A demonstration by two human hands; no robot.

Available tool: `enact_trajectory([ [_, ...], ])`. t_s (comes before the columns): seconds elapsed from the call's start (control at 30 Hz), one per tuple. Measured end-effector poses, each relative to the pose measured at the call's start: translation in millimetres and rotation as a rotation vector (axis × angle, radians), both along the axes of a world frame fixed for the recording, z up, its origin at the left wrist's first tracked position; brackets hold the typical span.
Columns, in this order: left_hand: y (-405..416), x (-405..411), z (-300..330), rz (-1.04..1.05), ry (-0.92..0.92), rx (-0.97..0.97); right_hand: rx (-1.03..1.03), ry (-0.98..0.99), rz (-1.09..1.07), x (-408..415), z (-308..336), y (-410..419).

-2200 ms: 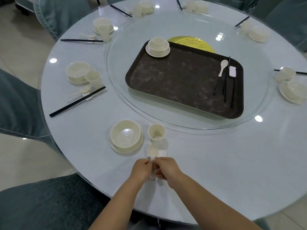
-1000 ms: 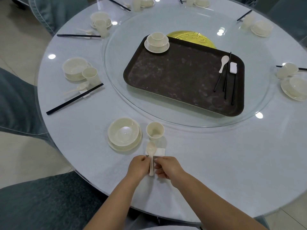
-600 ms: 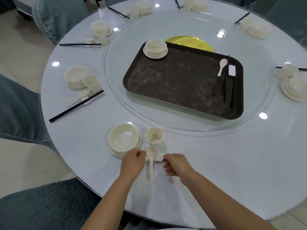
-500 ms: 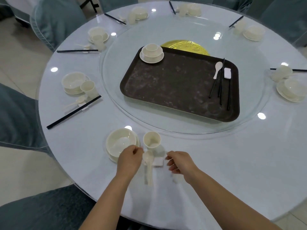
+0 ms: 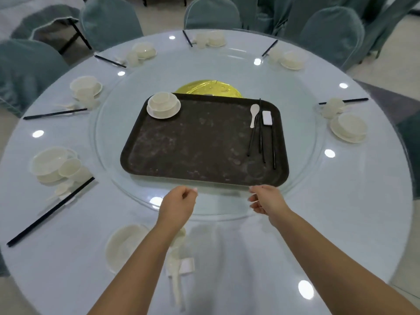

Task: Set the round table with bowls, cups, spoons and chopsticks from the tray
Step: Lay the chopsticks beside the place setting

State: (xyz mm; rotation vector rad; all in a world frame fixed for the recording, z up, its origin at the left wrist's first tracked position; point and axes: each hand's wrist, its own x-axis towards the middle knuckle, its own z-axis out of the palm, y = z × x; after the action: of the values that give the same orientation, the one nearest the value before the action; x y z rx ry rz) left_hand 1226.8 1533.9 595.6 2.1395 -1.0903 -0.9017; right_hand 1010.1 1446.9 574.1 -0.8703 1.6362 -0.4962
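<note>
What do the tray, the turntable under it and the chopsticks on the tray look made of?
Tray: looks like dark brown plastic, matte, with scuffed pale marks across its face.
Turntable: clear glass by the look, glossy; lamp glints and the tabletop show through it.
Chopsticks: black, thin, smooth; plastic or lacquered wood, cannot tell which.

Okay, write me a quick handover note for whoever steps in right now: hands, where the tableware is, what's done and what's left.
Left hand and right hand: both empty, fingers loosely curled, reaching toward the near edge of the tray on the glass turntable.
On the tray: one stacked bowl set, a spoon, a white rest and black chopsticks.
Done: the nearest place has a bowl, a spoon on its rest and probably a cup behind the left arm; other places round the table look set.
Left: the nearest place shows no chopsticks; one more setting to lay out.
</note>
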Motion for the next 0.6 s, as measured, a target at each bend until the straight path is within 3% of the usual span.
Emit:
enact_trajectory([
  [0.27, -79.2, -7.5, -22.0, -0.147, -0.131, 0.113, -0.133, 0.157, -0.057, -23.1, -15.7, -79.2],
  [0.47, -115.1, -13.4, -44.2, -0.283, -0.349, 0.225, -0.321, 0.458, 0.132, -11.6, -24.2, -135.4],
  [0.6, -123.3, -13.5, -54.5, -0.262, -0.402, 0.262, -0.317, 0.629, 0.248, -2.3, -31.2, -170.0],
])
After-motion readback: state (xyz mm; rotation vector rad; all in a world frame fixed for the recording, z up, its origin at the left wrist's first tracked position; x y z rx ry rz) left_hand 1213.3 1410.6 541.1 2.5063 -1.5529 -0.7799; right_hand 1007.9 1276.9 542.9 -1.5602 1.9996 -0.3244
